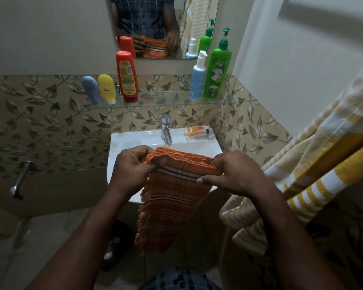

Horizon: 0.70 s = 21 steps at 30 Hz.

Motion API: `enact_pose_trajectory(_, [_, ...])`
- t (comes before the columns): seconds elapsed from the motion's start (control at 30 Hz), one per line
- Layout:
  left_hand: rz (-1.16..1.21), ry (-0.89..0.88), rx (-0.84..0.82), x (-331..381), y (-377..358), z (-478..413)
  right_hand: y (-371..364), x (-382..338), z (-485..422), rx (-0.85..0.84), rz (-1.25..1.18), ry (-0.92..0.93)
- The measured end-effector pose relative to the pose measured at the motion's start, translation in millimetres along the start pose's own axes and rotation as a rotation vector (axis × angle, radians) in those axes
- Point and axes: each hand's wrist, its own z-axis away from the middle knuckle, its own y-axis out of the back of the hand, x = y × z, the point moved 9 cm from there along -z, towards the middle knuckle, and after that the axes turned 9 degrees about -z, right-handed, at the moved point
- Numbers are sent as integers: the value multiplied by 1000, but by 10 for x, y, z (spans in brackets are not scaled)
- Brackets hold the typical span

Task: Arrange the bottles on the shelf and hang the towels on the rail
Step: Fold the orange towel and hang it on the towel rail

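Note:
An orange striped towel (pixel 172 204) hangs folded in front of the sink, held by its top edge. My left hand (pixel 132 164) grips its left corner and my right hand (pixel 237 174) grips its right corner. On the glass shelf (pixel 166 102) stand a grey-blue tube (pixel 91 90), a yellow tube (pixel 107 88) and a red bottle (pixel 127 76) at the left. A light blue pump bottle (pixel 198 77) and a green pump bottle (pixel 218 70) stand at the right. A yellow and white striped towel (pixel 314 164) hangs on a rail at the right.
A white sink (pixel 134 141) with a chrome tap (pixel 166 129) lies below the shelf, a small packet (pixel 197 131) on its rim. A mirror (pixel 155 26) hangs above. A chrome wall tap (pixel 21 178) sticks out at the left.

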Motion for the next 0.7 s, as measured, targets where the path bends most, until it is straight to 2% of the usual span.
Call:
enact_pose_trajectory(0.17, [142, 126, 13, -182, -14, 11, -10, -79, 11, 75, -125, 98])
enact_pose_trajectory(0.33, [244, 128, 8, -166, -12, -19, 140, -142, 75, 245, -434, 230])
enact_pose_trajectory(0.53, [397, 61, -41, -70, -34, -54, 269, -101, 156, 434, -607, 194])
enact_pose_trajectory(0.7, [501, -11, -41, 51, 13, -101, 291, -48, 175, 429, -857, 150])
